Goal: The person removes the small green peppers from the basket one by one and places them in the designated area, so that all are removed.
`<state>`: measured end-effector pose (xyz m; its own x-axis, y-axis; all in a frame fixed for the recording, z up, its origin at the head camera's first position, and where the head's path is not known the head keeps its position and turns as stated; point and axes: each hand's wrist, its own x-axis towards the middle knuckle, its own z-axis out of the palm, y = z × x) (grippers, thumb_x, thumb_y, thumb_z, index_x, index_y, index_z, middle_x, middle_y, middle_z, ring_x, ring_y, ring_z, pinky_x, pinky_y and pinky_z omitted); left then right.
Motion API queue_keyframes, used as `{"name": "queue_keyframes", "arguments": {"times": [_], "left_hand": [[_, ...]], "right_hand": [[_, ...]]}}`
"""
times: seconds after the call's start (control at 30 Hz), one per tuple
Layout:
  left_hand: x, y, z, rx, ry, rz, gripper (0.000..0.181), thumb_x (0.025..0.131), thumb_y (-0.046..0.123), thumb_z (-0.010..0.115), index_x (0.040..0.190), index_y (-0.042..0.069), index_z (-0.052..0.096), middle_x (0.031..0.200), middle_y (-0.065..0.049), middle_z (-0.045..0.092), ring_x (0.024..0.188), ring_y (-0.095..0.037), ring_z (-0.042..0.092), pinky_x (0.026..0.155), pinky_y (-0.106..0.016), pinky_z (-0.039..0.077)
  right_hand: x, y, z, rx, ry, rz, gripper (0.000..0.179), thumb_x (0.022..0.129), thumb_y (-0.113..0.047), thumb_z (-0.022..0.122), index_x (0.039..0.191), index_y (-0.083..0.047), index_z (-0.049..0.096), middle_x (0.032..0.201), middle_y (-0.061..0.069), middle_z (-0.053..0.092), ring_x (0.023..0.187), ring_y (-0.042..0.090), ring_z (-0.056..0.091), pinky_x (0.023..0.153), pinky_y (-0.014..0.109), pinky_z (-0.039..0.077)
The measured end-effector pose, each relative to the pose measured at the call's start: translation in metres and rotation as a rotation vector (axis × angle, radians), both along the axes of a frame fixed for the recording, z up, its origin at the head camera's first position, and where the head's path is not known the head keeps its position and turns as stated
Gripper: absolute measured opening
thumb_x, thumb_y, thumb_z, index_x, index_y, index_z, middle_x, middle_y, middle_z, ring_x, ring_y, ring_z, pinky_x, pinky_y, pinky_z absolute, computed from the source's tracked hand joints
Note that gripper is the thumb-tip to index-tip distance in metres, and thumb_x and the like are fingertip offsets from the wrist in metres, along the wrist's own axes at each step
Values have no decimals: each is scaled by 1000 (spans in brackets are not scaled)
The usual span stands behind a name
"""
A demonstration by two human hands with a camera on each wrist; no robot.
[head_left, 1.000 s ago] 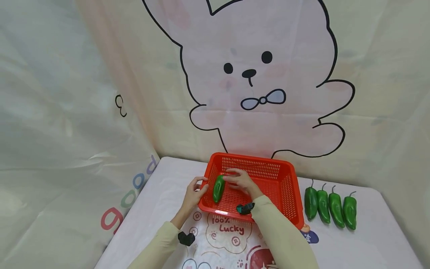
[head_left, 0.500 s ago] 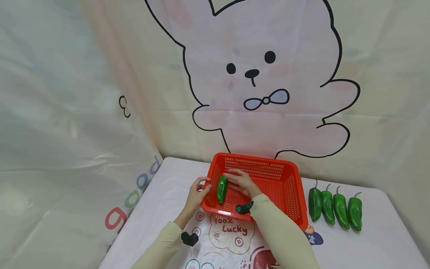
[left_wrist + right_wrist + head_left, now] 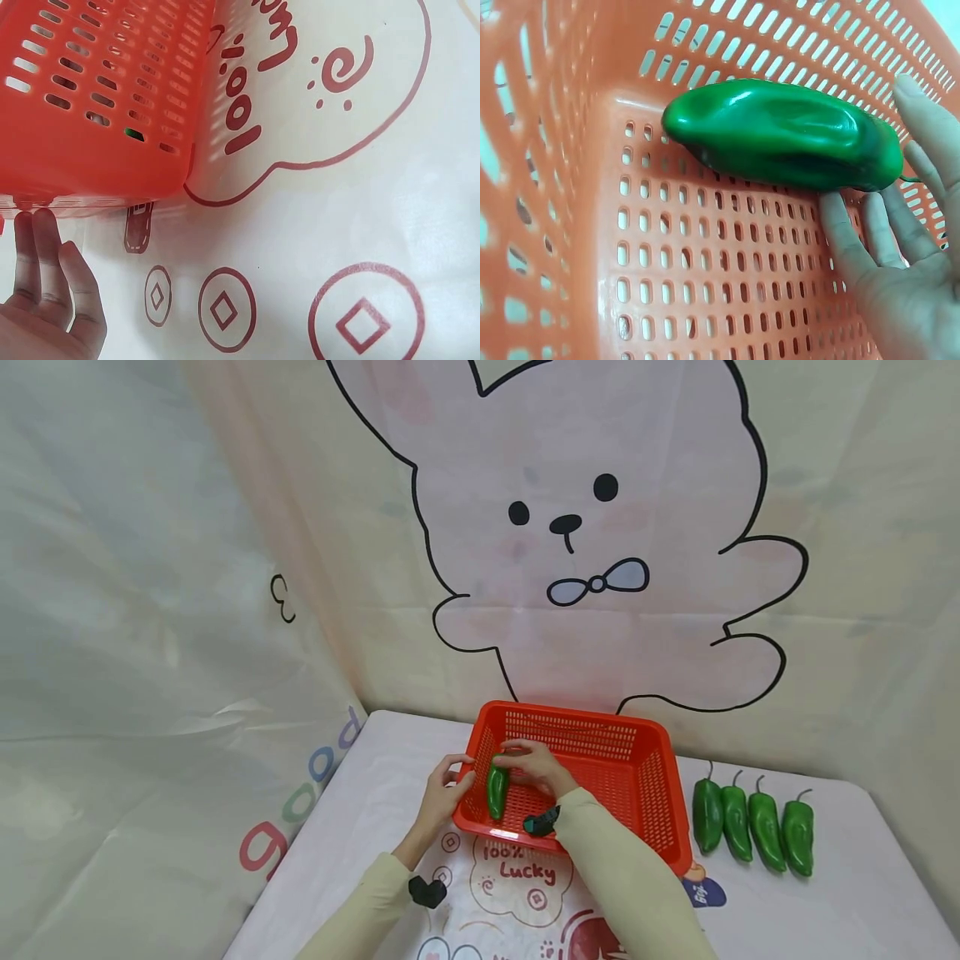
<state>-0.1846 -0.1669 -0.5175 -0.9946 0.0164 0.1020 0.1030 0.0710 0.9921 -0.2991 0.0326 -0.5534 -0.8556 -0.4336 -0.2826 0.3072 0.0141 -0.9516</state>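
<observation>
In the head view a red plastic basket (image 3: 652, 793) with slotted walls stands on the table. Inside it, along the left side, lies a green pepper (image 3: 497, 789). My right hand (image 3: 536, 764) reaches into the basket and holds the pepper's stem end. The right wrist view has the pepper (image 3: 780, 135) lengthwise, with my fingers (image 3: 847, 236) along its lower side and another digit beyond the stem. At the basket's left end is my left hand (image 3: 442, 793). Its nearly straight fingers (image 3: 49, 244) touch the outer wall in the left wrist view.
To the right of the basket, several more green peppers (image 3: 763, 827) lie side by side, stems away from me. A printed white cloth (image 3: 750, 918) covers the table. Behind it hangs a backdrop (image 3: 585, 643) with a cartoon animal.
My right hand has come in over the stem end of the pepper, which has turned a little and shifted slightly towards me. My left hand stays at the basket's left end.
</observation>
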Motion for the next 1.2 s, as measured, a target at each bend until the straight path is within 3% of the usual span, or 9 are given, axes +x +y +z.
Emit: {"name": "queue_keyframes", "arguments": {"times": [0.13, 0.37, 0.53, 0.8, 1.07, 1.2], "left_hand": [[-1, 0, -1, 11, -4, -10, 32, 101, 2, 62, 130, -7, 54, 96, -17, 58, 90, -63, 56, 73, -65, 56], [-2, 2, 0, -8, 10, -7, 31, 100, 1, 62, 129, -7, 55, 94, -19, 57, 83, -55, 60, 68, -55, 60], [-3, 3, -1, -6, 17, -9, 30, 100, 1, 62, 128, -7, 55, 93, -18, 57, 85, -57, 58, 68, -57, 60], [-2, 3, -2, -18, 13, -7, 30, 100, 0, 62, 128, -6, 56, 96, -19, 58, 87, -56, 58, 66, -50, 61], [-1, 1, -2, -8, 19, 2, 30, 100, 1, 62, 129, -8, 55, 95, -20, 58, 86, -60, 57, 71, -66, 56], [0, 0, -1, -6, 7, 6, 31, 100, 2, 62, 129, -7, 55, 96, -21, 58, 87, -61, 57, 73, -67, 55]], "right_hand": [[2, -1, 3, 41, 24, 22, 49, 93, -7, 76, 136, 5, 57, 133, 22, 55, 106, 30, 64, 93, 50, 54], [1, -2, 7, 79, 31, 44, 47, 90, -5, 77, 134, 2, 61, 133, 22, 53, 105, 30, 62, 96, 50, 53], [0, -1, 5, 94, 31, 76, 47, 90, -3, 78, 133, 3, 62, 124, 21, 59, 99, 28, 66, 94, 47, 54], [0, 4, 2, 12, -55, 97, 46, 94, -8, 74, 137, 0, 58, 118, 20, 64, 104, 37, 68, 85, 53, 57], [-3, 6, 3, -74, -92, 64, 48, 98, -13, 70, 143, -1, 54, 122, 21, 61, 105, 41, 66, 86, 53, 57], [-3, 7, 8, -90, -93, 51, 49, 101, -16, 66, 146, -3, 51, 125, 21, 59, 107, 41, 66, 90, 53, 55]]}}
